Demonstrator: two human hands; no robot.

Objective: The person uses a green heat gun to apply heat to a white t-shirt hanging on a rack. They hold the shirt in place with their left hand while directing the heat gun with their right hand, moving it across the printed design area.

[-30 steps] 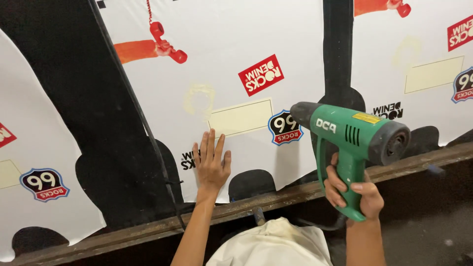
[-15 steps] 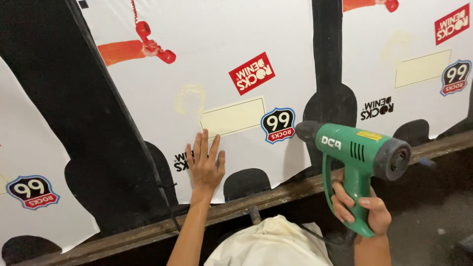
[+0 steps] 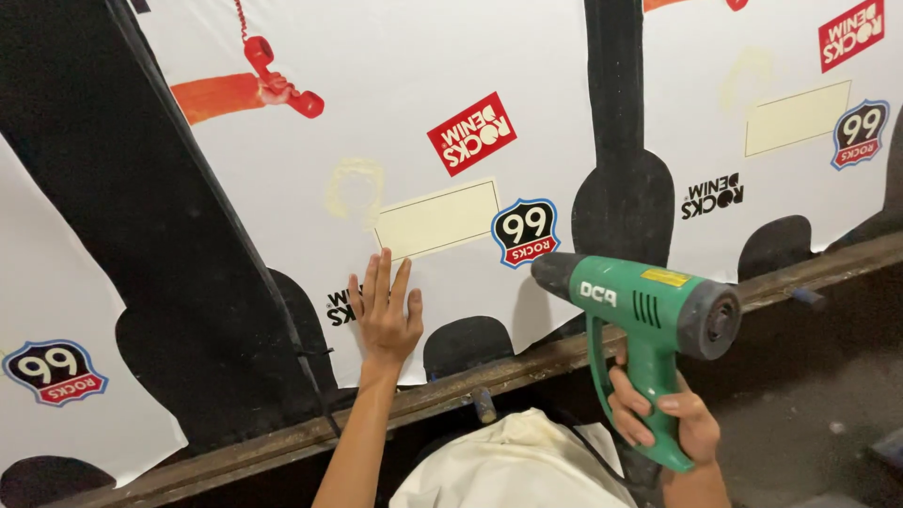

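While the right hand (image 3: 673, 423) grips its handle, a green heat gun (image 3: 649, 310) hangs low and right of centre, dark nozzle aimed left at a white printed sheet (image 3: 423, 113). Left hand (image 3: 384, 315) lies open, fingers spread flat on that sheet, just below a cream rectangle (image 3: 437, 219). Under both hands runs a dark wooden rail (image 3: 527, 362), with pale cloth (image 3: 513, 470) beneath.

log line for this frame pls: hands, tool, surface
left hand: flat on white printed sheet | right hand: grips green heat gun, nozzle toward sheet | wooden rail below
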